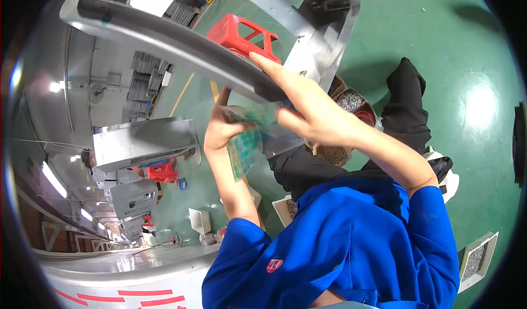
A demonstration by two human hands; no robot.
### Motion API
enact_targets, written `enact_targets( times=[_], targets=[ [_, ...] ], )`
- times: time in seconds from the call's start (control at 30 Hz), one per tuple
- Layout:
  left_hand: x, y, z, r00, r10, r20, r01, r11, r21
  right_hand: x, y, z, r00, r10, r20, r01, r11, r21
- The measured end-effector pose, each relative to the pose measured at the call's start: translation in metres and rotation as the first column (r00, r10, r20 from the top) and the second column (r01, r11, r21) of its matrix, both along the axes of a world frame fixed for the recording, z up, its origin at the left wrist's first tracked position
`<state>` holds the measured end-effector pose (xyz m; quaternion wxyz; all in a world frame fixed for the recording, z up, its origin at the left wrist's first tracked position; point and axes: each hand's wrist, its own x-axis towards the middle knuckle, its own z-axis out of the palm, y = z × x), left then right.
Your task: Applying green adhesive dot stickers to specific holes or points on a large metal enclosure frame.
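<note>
Right hand (pixel 307 108) flat, fingers spread on grey metal panel (pixel 181 48), left hand (pixel 225 127) gripping its lower edge

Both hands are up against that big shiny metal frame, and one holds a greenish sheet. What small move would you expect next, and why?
Probably the left hand pulls the green sheet a little further down off the metal frame, while the right hand steadies it. The sheet hangs partly loose below the frame's edge, pinched in the left hand, and the right hand lies flat across the frame.
</note>
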<state>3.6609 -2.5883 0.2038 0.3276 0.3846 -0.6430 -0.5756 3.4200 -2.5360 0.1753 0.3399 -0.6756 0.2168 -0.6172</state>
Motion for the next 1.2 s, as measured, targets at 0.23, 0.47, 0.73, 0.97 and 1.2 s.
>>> enact_targets(
  times=[0.23,0.47,0.73,0.97,1.2],
  targets=[
    [-0.037,-0.032,0.0,0.993,-0.114,-0.023,0.115,0.992,0.05,-0.028,-0.038,-0.025,0.857,0.292,0.424,-0.373,0.92,0.119],
    [-0.058,-0.042,0.005,0.953,-0.179,0.243,0.192,0.981,-0.032,-0.054,-0.05,-0.022,0.636,0.332,0.697,-0.528,0.846,0.079],
    [-0.078,0.033,0.053,0.406,-0.467,0.785,0.597,0.786,0.159,-0.064,-0.058,-0.031,0.424,0.223,0.878,-0.616,0.782,0.1],
    [-0.117,0.04,0.083,0.452,-0.074,0.889,0.636,0.726,-0.263,-0.04,-0.055,-0.027,0.482,0.182,0.857,-0.563,0.814,0.144],
    [-0.134,0.028,0.105,0.227,0.174,0.958,0.636,0.719,-0.281,-0.026,-0.049,-0.017,0.571,0.22,0.791,-0.56,0.809,0.179]
  ],
)
